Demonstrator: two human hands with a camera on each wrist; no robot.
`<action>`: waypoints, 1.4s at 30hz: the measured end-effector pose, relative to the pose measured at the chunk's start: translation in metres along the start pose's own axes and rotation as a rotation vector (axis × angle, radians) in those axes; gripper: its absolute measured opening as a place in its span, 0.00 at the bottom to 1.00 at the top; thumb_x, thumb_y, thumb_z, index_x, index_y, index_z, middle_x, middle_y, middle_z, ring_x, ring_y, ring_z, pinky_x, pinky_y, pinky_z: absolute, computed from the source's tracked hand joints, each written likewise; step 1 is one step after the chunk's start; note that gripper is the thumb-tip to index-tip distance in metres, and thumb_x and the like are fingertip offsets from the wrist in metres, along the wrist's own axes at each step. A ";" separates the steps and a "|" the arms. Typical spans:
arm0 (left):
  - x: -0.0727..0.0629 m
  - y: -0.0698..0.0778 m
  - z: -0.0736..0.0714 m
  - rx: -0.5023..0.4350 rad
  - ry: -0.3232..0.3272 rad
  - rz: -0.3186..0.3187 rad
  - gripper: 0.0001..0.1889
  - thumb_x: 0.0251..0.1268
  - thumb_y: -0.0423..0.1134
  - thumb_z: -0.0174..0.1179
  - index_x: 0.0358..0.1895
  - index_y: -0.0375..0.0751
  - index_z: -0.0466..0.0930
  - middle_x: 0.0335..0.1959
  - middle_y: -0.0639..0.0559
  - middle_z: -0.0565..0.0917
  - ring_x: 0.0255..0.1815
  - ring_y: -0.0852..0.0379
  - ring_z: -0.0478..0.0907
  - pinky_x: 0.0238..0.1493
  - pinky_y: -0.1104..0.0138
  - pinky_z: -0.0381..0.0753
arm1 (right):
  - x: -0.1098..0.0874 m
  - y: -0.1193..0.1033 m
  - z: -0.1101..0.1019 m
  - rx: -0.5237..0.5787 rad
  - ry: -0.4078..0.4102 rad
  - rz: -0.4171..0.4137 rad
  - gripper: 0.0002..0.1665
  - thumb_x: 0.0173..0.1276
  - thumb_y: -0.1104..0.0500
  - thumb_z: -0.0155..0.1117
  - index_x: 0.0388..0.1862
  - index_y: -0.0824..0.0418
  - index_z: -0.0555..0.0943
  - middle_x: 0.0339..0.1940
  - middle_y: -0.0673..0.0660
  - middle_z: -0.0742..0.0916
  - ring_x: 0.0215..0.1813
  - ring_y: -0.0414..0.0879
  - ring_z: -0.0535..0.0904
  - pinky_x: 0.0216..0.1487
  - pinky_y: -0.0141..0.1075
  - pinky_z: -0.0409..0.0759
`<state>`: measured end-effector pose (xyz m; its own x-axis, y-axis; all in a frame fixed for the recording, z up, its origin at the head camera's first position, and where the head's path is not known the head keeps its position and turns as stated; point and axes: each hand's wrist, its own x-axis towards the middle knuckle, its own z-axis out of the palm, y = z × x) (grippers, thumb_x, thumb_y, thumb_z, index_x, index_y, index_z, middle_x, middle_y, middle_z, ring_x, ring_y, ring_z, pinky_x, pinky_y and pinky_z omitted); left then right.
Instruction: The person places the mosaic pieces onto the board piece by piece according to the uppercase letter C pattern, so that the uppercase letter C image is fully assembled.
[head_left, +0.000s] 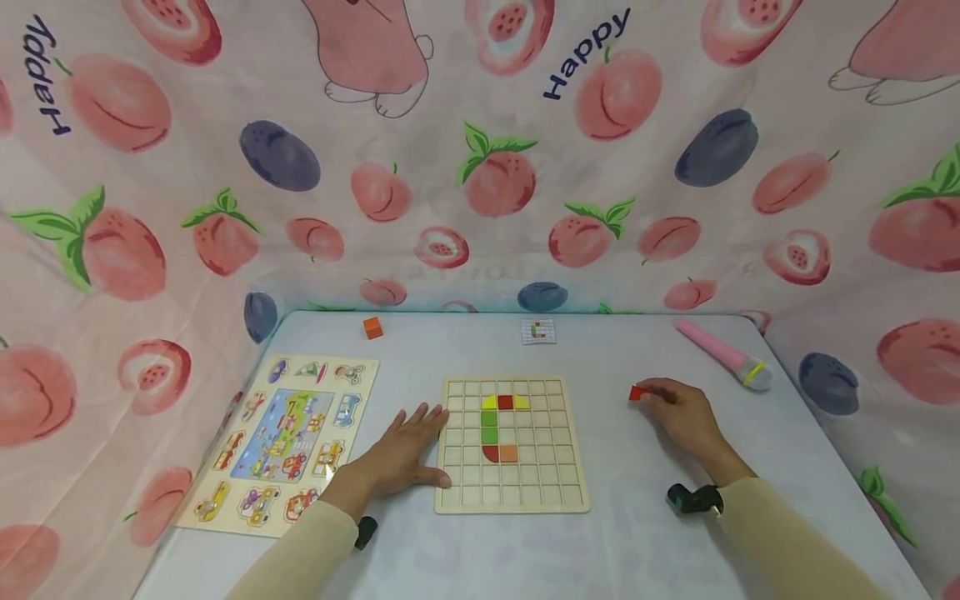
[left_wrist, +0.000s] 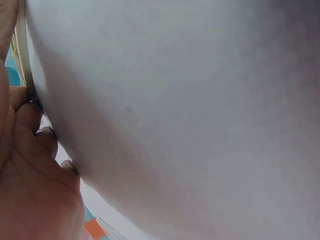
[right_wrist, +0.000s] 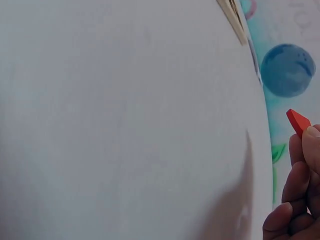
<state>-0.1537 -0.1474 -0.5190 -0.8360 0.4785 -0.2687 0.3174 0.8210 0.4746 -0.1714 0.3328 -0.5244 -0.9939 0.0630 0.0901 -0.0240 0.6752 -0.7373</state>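
Note:
A wooden grid board (head_left: 510,497) lies mid-table, holding several coloured tiles: yellow corner pieces beside a dark red square (head_left: 506,402), green squares (head_left: 489,427) below, then a red rounded piece (head_left: 491,454) and an orange square (head_left: 508,453). My left hand (head_left: 401,454) rests spread at the board's left edge, fingertips and thumb touching it. To the right of the board, my right hand (head_left: 684,417) pinches a small red tile (head_left: 636,392) between thumb and fingers. In the right wrist view the same red tile (right_wrist: 298,121) sticks out past the thumb tip.
Left stands a picture puzzle board (head_left: 281,437) with vehicle pieces. An orange cube (head_left: 372,327) and a small pattern card (head_left: 538,331) sit near the back edge. A pink toy microphone (head_left: 723,354) lies at the back right. A fruit-print cloth (head_left: 495,208) hangs behind.

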 end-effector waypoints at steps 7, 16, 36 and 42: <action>0.001 -0.001 0.001 0.010 -0.006 -0.004 0.59 0.56 0.63 0.75 0.87 0.48 0.53 0.88 0.53 0.53 0.90 0.50 0.40 0.90 0.49 0.35 | 0.000 -0.021 0.020 0.057 -0.012 -0.012 0.14 0.76 0.66 0.64 0.57 0.62 0.88 0.52 0.61 0.92 0.53 0.43 0.81 0.49 0.18 0.76; 0.001 -0.001 0.001 0.023 -0.010 0.001 0.59 0.57 0.64 0.74 0.87 0.47 0.52 0.88 0.53 0.52 0.90 0.50 0.40 0.90 0.49 0.35 | -0.006 -0.056 0.057 0.160 -0.136 0.004 0.13 0.75 0.65 0.66 0.54 0.59 0.90 0.50 0.56 0.93 0.58 0.51 0.83 0.61 0.40 0.82; -0.003 0.003 -0.002 0.015 -0.015 0.005 0.58 0.58 0.62 0.74 0.87 0.46 0.52 0.88 0.51 0.52 0.90 0.48 0.41 0.90 0.49 0.36 | -0.043 -0.103 0.111 0.133 -0.321 0.020 0.11 0.70 0.64 0.73 0.43 0.47 0.92 0.45 0.47 0.90 0.48 0.43 0.80 0.54 0.38 0.79; -0.003 0.004 -0.002 0.011 -0.013 0.007 0.58 0.58 0.61 0.75 0.86 0.44 0.53 0.88 0.49 0.53 0.90 0.47 0.41 0.90 0.48 0.37 | -0.047 -0.104 0.115 0.070 -0.327 -0.039 0.10 0.70 0.64 0.73 0.42 0.48 0.92 0.42 0.46 0.88 0.46 0.42 0.77 0.53 0.40 0.76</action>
<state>-0.1509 -0.1468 -0.5143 -0.8276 0.4886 -0.2762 0.3285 0.8208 0.4673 -0.1349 0.1747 -0.5289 -0.9737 -0.2084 -0.0917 -0.0590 0.6198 -0.7826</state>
